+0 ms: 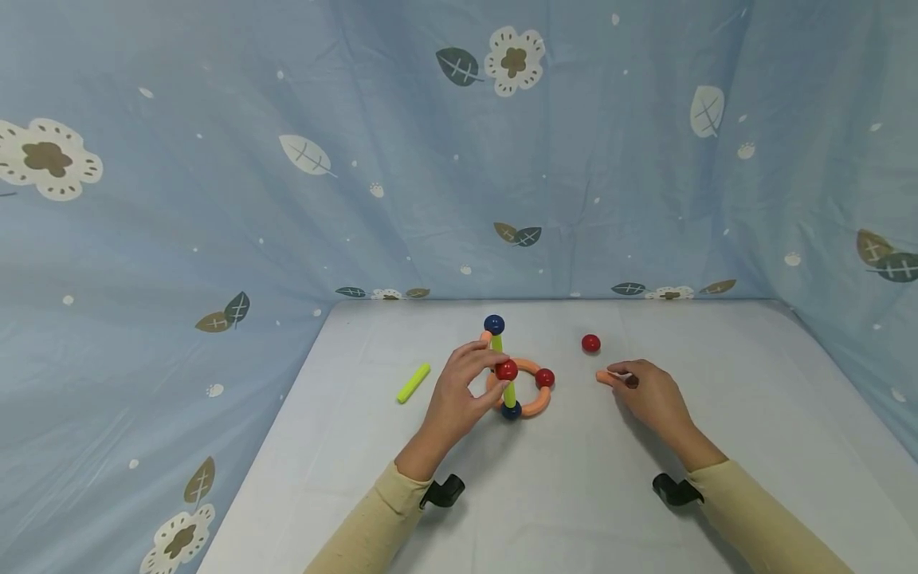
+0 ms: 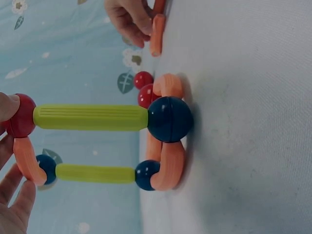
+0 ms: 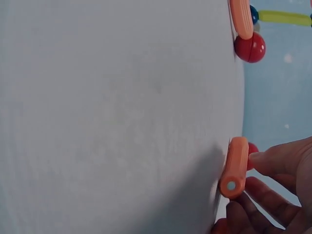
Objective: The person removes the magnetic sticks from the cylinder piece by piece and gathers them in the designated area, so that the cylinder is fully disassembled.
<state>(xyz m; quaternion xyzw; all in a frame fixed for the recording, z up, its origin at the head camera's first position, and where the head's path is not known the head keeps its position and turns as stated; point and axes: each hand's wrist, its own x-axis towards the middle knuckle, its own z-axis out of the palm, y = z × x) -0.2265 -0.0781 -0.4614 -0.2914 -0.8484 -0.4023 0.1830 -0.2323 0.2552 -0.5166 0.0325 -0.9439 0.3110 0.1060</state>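
My left hand [image 1: 457, 391] pinches a red ball [image 1: 506, 370] between thumb and fingers. That ball caps an upright green rod [image 2: 90, 117], whose foot meets a blue ball [image 2: 170, 119]. A second green rod [image 2: 95, 173] stands behind, topped by another blue ball [image 1: 494, 324]; an orange curved rod [image 2: 29, 161] links the two tops. Below lies a ring of orange curved rods [image 1: 536, 405] with a red ball [image 1: 545, 378] in it. Off to the right, my right hand [image 1: 654, 396] pinches a loose orange curved rod [image 3: 236, 165] at the table surface.
A loose green rod [image 1: 413, 383] lies left of the built frame. Beyond the right hand sits a loose red ball [image 1: 591, 344]. Something dark red [image 3: 220, 226] shows partly under the right fingers. A patterned blue curtain [image 1: 459, 159] hangs behind the white table [image 1: 559, 494].
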